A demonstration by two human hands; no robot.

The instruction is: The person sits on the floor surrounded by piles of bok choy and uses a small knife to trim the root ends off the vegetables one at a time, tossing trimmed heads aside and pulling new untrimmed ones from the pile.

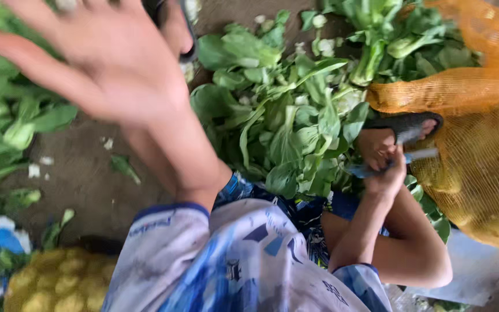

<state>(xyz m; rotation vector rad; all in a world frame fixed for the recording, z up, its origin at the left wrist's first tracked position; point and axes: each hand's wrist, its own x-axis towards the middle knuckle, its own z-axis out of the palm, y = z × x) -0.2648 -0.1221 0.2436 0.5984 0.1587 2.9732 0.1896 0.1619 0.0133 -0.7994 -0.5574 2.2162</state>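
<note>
Short-sleeved white jersey (244, 260) printed with blue and dark geometric patches, each sleeve ending in a dark blue cuff band. Bare forearms emerge from both sleeves. Black rubber flip-flop sandal (406, 124) on one bare foot.

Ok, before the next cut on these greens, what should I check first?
1. Right hand grips the small knife: ok.
2. Left hand free, fingers spread, holding nothing: ok.
3. Left hand apart from the blade: ok.
4. Pile of leafy greens within reach in front: ok.
5. Blade close to the sandalled foot: not ok.
6. Blade edge direction, blurred: cannot tell.
</note>
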